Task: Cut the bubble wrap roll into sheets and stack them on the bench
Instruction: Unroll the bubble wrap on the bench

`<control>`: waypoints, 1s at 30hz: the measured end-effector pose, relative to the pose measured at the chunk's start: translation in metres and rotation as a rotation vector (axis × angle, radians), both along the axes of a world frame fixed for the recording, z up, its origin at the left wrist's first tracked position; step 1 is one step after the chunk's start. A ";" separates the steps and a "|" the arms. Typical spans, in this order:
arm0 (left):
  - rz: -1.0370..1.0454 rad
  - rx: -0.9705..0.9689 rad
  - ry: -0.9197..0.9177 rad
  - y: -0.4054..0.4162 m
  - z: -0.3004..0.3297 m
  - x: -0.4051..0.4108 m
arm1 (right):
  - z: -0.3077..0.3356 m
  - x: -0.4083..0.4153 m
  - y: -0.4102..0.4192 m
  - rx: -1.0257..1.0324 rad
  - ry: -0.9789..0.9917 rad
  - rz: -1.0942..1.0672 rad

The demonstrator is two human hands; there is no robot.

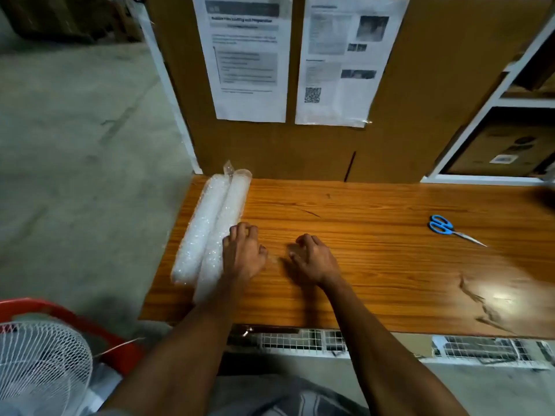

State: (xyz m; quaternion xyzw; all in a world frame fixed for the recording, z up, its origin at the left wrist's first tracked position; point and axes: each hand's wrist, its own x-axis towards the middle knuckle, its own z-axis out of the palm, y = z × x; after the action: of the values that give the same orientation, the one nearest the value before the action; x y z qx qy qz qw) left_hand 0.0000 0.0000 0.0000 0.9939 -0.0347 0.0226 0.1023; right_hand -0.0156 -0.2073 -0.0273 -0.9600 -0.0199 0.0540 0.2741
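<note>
1. I see two bubble wrap rolls lying side by side and touching at the left end of the bench (pixel 375 265): left roll (pixel 199 229), right roll (pixel 223 226). Both are long cylinders running away from me.
2. The rolls are white, translucent and bumpy with a glittery sheen. The far end of the right roll shows an open tube mouth, with a crumpled clear flap sticking up beside it.
3. My left hand (pixel 243 250) has curled fingers, fingertips down at the right roll's right edge. I cannot tell whether it pinches the film or just touches it.
4. My right hand (pixel 313 258) is on the bench just right of the left, fingers curled and fingertips down. A faint clear patch lies under it; blurred, so I cannot tell if it grips anything.
5. The bench is glossy orange-brown wood grain, with scratches and a glare spot on the right.
6. Blue-handled scissors (pixel 450 229) lie flat, well apart on the right, metal blades closed.
7. A brown cardboard panel (pixel 405 130) stands behind the bench with two printed sheets (pixel 249 61) on it, text unreadable.
</note>
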 end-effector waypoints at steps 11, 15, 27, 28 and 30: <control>0.142 0.070 0.107 0.065 -0.033 0.060 | -0.003 0.061 0.085 0.148 0.204 -0.062; 0.110 0.012 0.123 0.067 -0.042 0.069 | -0.016 0.074 0.104 0.222 0.259 -0.082; -0.161 -0.465 0.275 0.035 -0.049 0.078 | -0.045 0.092 0.088 0.588 0.301 -0.522; -0.174 -0.512 0.308 0.031 -0.049 0.078 | -0.037 0.089 0.086 0.584 0.296 -0.568; -0.179 -0.576 0.360 0.022 -0.049 0.076 | -0.033 0.085 0.078 0.601 0.301 -0.633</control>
State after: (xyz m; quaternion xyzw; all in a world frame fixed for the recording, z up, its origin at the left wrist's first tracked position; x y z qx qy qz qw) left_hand 0.0762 0.0219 -0.0485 0.9054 -0.0954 -0.1532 0.3843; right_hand 0.0692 -0.1293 -0.0599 -0.7783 0.2997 0.0981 0.5430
